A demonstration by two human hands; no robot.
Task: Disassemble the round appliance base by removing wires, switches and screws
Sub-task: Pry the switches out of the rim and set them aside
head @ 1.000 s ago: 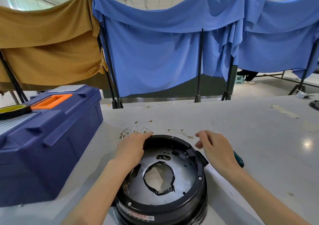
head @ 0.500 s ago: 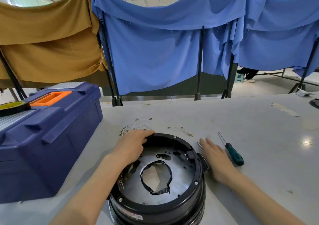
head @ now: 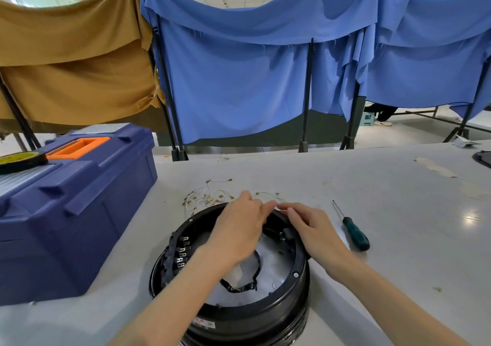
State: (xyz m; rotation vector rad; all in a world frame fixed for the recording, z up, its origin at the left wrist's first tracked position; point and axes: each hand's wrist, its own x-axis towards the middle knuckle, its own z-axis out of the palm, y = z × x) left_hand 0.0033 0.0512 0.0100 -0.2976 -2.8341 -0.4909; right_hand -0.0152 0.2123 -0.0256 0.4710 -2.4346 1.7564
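- Both hands meet over the far rim of the round appliance base (head: 252, 316). The left hand (head: 239, 229) has its fingers bent towards the right hand (head: 312, 230), and their fingertips touch just above that rim.
- On the right hand the fingers stretch along the rim. Something small and pale shows where the hands meet, but I cannot tell whether either hand pinches it.
- One base, black, sits on the table (head: 398, 213) close to the person, open side up. Both forearms cross it and hide much of its inside.
- Two screws (head: 295, 274) show on its rim, one at the right and one at the far left.
- Inside it are a row of metal terminals (head: 182, 251) on the left, a black block (head: 286, 235) between the hands, and a black band (head: 251, 282) looped by the middle hole.
- Loose wires (head: 207, 197) lie on the table just beyond the base: one tangled cluster, too knotted to count, and one single wire near the fingertips.
- One screwdriver (head: 356, 235) with a green handle lies to the right of the base, apart from the right hand.
- One blue toolbox (head: 79, 199) with an orange handle stands at the left, with one roll of tape (head: 21, 159) on its lid.
- Blue cloths (head: 239, 80) and one ochre cloth (head: 74, 67) hang on stands behind the table.
- One red-and-white label (head: 204, 323) on the base's near wall is too small to read.
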